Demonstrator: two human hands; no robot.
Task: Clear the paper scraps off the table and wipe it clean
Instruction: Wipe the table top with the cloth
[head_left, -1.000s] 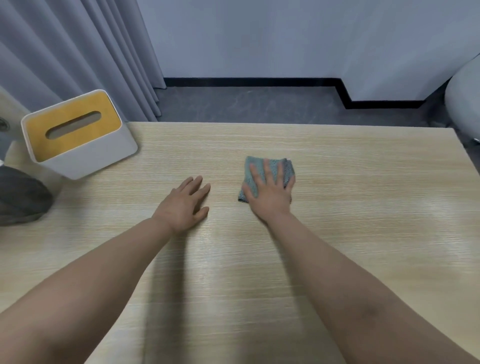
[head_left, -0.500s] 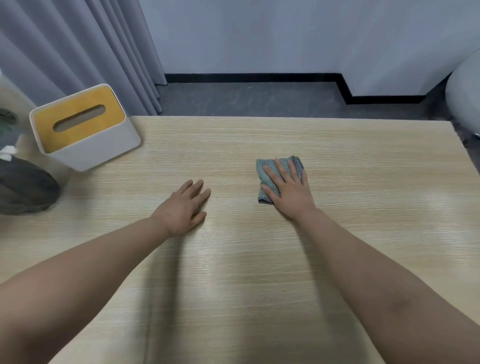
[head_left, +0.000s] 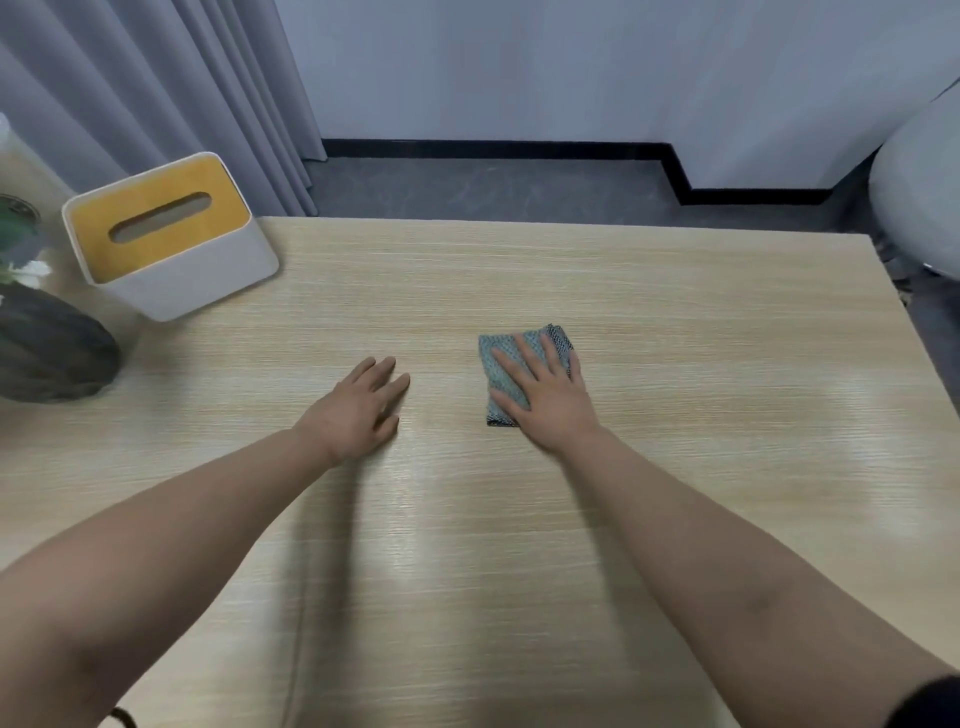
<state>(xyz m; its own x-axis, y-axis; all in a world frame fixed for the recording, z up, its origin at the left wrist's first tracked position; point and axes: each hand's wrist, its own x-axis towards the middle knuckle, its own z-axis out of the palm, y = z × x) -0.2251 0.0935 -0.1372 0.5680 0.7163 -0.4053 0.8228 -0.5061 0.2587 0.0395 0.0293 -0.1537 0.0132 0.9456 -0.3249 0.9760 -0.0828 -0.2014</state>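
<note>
Table (head_left: 675, 493) is light woodgrain, grey floor and curtains behind it. One folded teal cloth (head_left: 501, 364) sits centre frame under the right hand (head_left: 550, 395), fingers spread flat. Left hand (head_left: 358, 410) lies flat, fingers loosely together. One tissue box (head_left: 171, 234) upper left

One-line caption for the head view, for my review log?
Right hand presses a folded cloth flat on the wooden table; left hand rests palm-down beside it, tissue box at far left.
</note>
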